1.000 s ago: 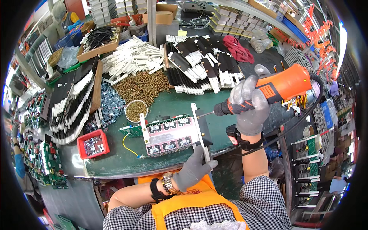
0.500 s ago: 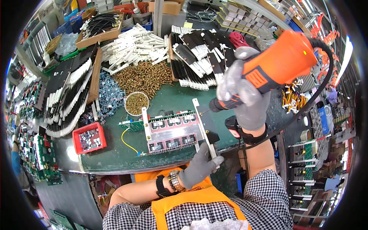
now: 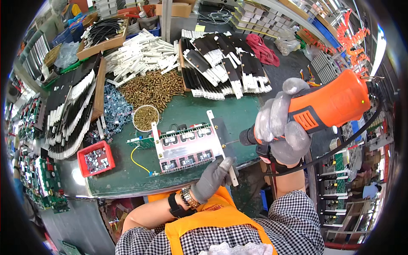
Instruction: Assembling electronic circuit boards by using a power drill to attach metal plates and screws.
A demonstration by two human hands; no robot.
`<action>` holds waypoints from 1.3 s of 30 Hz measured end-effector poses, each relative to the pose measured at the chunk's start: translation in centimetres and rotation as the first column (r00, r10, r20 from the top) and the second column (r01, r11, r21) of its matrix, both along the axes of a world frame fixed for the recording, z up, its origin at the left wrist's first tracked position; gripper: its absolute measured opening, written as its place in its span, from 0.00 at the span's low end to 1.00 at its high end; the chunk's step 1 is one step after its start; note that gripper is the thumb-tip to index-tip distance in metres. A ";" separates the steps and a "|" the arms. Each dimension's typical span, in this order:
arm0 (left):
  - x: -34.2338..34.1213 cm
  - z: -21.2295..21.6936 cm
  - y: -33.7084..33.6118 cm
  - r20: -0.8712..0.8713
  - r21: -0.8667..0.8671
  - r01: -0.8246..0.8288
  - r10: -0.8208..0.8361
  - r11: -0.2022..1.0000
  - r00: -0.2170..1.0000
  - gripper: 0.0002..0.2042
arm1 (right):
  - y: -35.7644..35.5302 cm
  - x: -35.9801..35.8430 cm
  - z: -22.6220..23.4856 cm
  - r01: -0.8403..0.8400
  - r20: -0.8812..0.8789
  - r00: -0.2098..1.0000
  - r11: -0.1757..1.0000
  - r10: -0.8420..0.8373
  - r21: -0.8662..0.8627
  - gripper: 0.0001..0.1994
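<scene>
We see a green-topped workbench (image 3: 127, 178) spread out below us, and everything else we place from the grey rectangular circuit board assembly with black components (image 3: 187, 146) lying near its front edge. Beyond the board lie stacks of black and white flat strips (image 3: 225, 63) and a loose heap of brass screws (image 3: 153, 87). Just right of the board our right hand (image 3: 282, 127), in a grey glove, is wrapped fully round the orange and black electric screwdriver (image 3: 323, 108), whose thin bit points at the white metal bracket strip (image 3: 221, 146) along the board's right edge. At the board's front right corner our left hand (image 3: 212, 178) (also gloved) curls its fingers closed on that strip's lower end. Left of the board sits a small red plastic bin of metal clips (image 3: 96, 158); just behind it, a round white cup of screws (image 3: 145, 117).
</scene>
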State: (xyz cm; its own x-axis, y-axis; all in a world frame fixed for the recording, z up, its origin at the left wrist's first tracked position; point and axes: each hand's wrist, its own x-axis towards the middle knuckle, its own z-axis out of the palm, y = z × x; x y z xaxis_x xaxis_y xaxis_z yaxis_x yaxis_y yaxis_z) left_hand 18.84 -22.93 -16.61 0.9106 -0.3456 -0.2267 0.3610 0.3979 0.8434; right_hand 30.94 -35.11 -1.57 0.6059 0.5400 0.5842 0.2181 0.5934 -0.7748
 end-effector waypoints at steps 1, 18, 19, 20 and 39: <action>0.0 0.3 -0.1 -0.008 0.000 -0.033 0.033 0.999 0.999 0.30 | -1.0 -0.3 -0.8 0.041 -0.102 0.994 0.999 -0.040 0.008 0.23; 0.5 -0.3 -0.2 -0.016 -0.036 -0.079 0.078 0.996 0.997 0.22 | 2.2 -0.8 0.1 0.030 -0.017 0.999 0.996 -0.031 -0.078 0.18; 0.5 -0.5 -0.2 -0.024 -0.037 -0.069 0.068 0.997 0.997 0.22 | 2.3 -1.0 0.3 0.081 0.013 0.997 0.984 -0.080 -0.159 0.16; 0.5 -0.5 -0.1 -0.025 -0.038 -0.070 0.069 0.997 0.997 0.22 | 2.1 -1.2 0.6 0.052 -0.025 0.998 0.973 -0.060 -0.225 0.14; -2.8 5.6 9.2 0.075 0.216 0.036 -0.053 0.976 0.996 0.15 | 2.9 1.8 -0.6 0.161 0.027 0.986 0.986 -0.162 0.042 0.25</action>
State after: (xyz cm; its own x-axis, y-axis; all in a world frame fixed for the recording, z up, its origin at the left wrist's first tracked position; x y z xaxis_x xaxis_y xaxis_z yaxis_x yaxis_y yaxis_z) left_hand 16.01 -13.68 -11.01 0.9134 -0.3377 -0.2272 0.3027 0.1902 0.9339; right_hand 32.77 -32.17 -2.20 0.6649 0.4129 0.6225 0.3367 0.5782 -0.7432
